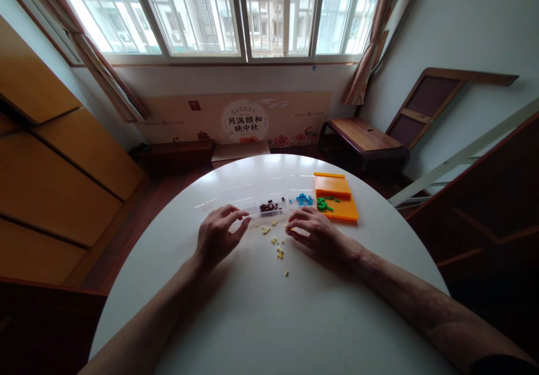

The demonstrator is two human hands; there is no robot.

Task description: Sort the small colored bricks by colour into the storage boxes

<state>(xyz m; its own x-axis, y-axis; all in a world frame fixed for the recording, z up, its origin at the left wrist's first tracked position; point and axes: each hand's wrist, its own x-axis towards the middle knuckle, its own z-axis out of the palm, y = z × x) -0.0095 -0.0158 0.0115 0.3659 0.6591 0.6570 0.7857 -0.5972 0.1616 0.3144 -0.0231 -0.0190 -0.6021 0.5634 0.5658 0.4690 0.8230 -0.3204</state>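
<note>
My left hand (219,232) hovers over the table's left-middle part, thumb and fingers apart with nothing between them. My right hand (314,228) is closed in a pinch, with a bit of yellow showing at its fingertips, seemingly a small yellow building block (290,229). Loose pale yellow blocks (280,252) lie scattered on the table between the hands. Just beyond them stands a clear compartment box (273,212) with dark brown blocks (269,205) in one section. Bright blue blocks (304,199) fill part of the section beside it, behind my right hand.
An orange tray (343,213) with green blocks (324,204) sits right of the clear box. Everything rests on a round white table (261,319). Beyond its far edge are a wooden chair (366,135), a printed cardboard panel (168,119) and a window.
</note>
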